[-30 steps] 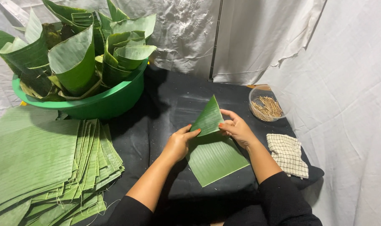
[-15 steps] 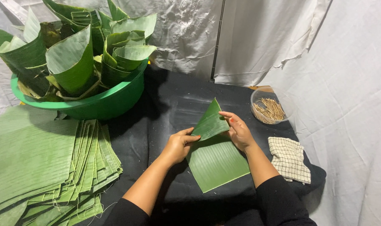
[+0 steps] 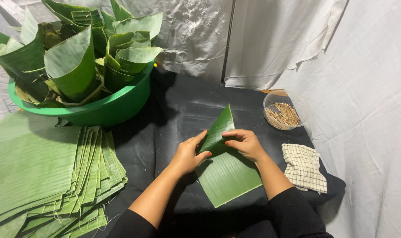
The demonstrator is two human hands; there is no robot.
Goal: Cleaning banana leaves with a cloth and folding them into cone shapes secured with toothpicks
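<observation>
Leaf square (image 3: pixel 229 176) lies flat on the black-covered surface (image 3: pixel 174 110), directly in front of the person, its far corner folded up into a point at 12 o'clock. Left hand (image 3: pixel 188 154) pinches the fold's left edge, thumb on top, fingers curled under: grip closed on the leaf. Right hand (image 3: pixel 245 143) presses the fold from the right, fingertips (image 3: pixel 229 137) on the leaf; grip bent around it rather than clenched.

Handling, as judged: thin, light, pliable sheet; ribbed along one direction, so likely to split along the ribs if creased hard or pulled across. Glossy face (probably a bit slippery). Best taken at the fold's edges near the crease, both sides at once, not at the free tip.

Surroundings: stack of flat leaves (image 3: pixel 46 172) at 9 o'clock; green basin (image 3: pixel 116 108) of rolled leaf cones (image 3: pixel 72 66) at 10 o'clock; clear bowl of small sticks (image 3: pixel 283 115) at 2 o'clock; checked cloth (image 3: pixel 304 167) at 3 o'clock.
</observation>
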